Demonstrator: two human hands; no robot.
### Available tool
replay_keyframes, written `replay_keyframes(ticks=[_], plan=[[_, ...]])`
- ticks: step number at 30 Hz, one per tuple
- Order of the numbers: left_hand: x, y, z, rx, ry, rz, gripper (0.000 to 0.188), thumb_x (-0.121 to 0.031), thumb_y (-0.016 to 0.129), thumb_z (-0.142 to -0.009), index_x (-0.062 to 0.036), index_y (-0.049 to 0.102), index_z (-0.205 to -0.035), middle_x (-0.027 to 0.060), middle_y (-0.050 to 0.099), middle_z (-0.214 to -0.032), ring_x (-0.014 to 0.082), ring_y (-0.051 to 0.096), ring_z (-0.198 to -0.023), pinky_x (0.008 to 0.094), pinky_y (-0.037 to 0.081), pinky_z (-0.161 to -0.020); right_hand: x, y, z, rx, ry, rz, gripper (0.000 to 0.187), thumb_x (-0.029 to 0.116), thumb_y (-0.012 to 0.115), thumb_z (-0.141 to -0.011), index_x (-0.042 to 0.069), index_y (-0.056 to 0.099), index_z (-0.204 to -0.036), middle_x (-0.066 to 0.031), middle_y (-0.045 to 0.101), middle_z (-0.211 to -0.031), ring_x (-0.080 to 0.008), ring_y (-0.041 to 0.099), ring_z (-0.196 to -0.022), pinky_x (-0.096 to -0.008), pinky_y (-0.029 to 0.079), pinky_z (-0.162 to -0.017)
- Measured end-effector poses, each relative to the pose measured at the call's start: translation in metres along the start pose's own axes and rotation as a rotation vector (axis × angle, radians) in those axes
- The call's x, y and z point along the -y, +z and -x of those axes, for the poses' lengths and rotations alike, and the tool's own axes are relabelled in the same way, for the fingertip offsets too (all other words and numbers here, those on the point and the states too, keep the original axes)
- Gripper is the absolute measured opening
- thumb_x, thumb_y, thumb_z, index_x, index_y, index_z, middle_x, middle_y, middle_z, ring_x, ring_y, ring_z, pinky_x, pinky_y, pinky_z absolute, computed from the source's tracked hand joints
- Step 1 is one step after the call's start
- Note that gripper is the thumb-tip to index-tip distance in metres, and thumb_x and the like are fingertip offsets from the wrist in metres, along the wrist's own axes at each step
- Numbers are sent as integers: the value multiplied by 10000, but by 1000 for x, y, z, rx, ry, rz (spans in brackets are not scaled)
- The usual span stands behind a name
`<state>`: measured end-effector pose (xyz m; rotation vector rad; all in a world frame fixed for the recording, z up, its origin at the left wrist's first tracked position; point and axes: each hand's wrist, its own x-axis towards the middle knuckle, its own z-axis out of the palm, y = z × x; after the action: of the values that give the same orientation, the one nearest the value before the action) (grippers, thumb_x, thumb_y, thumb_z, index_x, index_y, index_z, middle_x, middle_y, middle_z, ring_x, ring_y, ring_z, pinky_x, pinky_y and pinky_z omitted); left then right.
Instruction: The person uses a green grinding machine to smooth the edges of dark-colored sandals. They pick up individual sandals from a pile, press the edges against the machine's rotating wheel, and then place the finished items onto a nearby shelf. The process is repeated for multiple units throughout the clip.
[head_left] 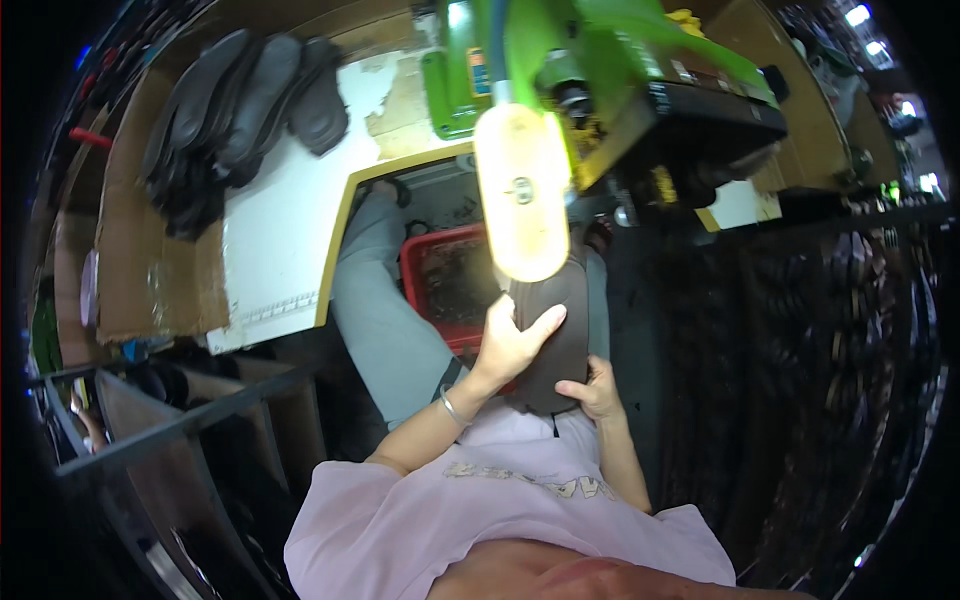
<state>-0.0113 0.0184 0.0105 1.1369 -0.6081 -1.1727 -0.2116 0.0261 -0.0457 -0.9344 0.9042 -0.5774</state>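
A dark brown shoe sole is in both my hands, held lengthwise above my lap. My left hand is closed round its left edge, the thumb lying on the upper face. Near the sole's closer end, my right hand grips the right edge with the thumb on top. A bright lamp hangs over the sole's far end and hides part of it.
A red bin sits between my legs. Left, several grey soles are stacked at a white table with a cutout, beside a cardboard box. A green and black machine stands ahead right; dark racks flank me.
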Motion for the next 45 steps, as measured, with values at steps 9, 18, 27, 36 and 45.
replay_keyframes(ticks=[9, 18, 27, 36, 45], plan=[[-77, 19, -47, 113, -18, -157, 127, -104, 697, -818, 8, 649, -780, -29, 580, -638, 18, 456, -546, 205, 359, -480, 18, 47, -16, 92, -105, 52, 529, 101, 808, -657, 6, 572, -1120, -62, 606, -1044, -182, 562, -1003, -302, 445, -890], [-18, -1, -24, -103, 272, -468, 95, -5, 702, -806, 47, 657, -872, 7, 629, -731, 23, 502, -618, 174, 404, -547, 19, 9, 10, -26, -17, -211, 527, -13, 750, -624, -71, 560, -1112, -112, 617, -1038, -186, 595, -962, -311, 465, -879], [-26, 20, -25, -120, 265, -234, 246, -9, 695, -794, 64, 626, -1018, 51, 659, -892, 91, 589, -768, 221, 486, -709, 95, -47, -26, -425, -522, -254, 537, 48, 605, -741, -77, 464, -1244, -146, 586, -1134, -247, 570, -1075, -344, 443, -951], [-38, -16, -44, -4, 203, -80, 236, -37, 700, -782, 26, 641, -1001, 57, 663, -895, 113, 600, -804, 243, 480, -737, 175, -46, -111, -230, -559, -225, 334, 74, 588, -827, -52, 530, -1131, -119, 617, -1034, -197, 607, -938, -301, 479, -854], [-92, -80, -40, -54, 262, -138, 233, -28, 701, -743, 78, 651, -944, 94, 682, -825, 132, 629, -724, 249, 501, -675, 142, 5, -116, -86, -510, -231, 347, 83, 630, -809, -27, 510, -1116, -88, 596, -1010, -138, 571, -907, -268, 459, -830]])
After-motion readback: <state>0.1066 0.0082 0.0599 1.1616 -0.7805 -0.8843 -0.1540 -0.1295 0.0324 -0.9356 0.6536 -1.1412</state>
